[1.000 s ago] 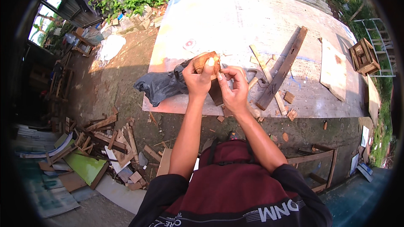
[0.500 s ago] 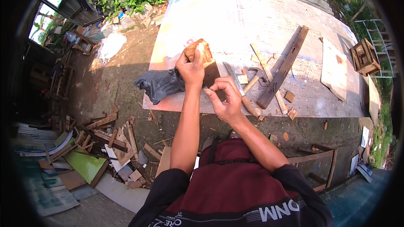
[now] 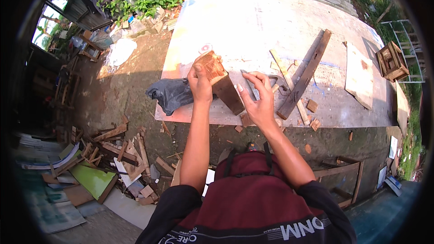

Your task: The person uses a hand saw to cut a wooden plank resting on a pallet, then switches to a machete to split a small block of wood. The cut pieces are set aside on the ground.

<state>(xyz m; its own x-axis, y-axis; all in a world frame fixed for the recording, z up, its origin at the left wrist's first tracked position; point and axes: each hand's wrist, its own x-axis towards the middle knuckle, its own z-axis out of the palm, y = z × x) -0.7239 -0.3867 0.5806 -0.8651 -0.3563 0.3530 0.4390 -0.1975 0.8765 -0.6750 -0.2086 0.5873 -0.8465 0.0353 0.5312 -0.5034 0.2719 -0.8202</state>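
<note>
My left hand (image 3: 200, 83) is closed around the side of a wooden block (image 3: 229, 95), with a rough, pale-brown cut end and a dark smooth side. The block stands tilted, its lower end near the near edge of the board. To its right my right hand (image 3: 260, 97) is raised, fingers apart, holding nothing. Partly behind that hand lies a knife (image 3: 244, 72); its handle is hidden. A hammer head (image 3: 273, 80) shows just past the fingers. A crumpled black plastic bag (image 3: 169, 96) lies left of my left hand.
A large pale board (image 3: 262, 27) forms the work surface. On its right lie a long dark plank (image 3: 307, 72), a thin wood strip (image 3: 289, 86) and a flat panel (image 3: 358, 74). Wood scraps (image 3: 131, 153) are heaped at lower left; a wooden crate (image 3: 391, 61) stands far right.
My right hand has opened from a pinch and moved slightly right, away from the block. The block has turned so more of its dark side shows, and my left thumb has left its top.
</note>
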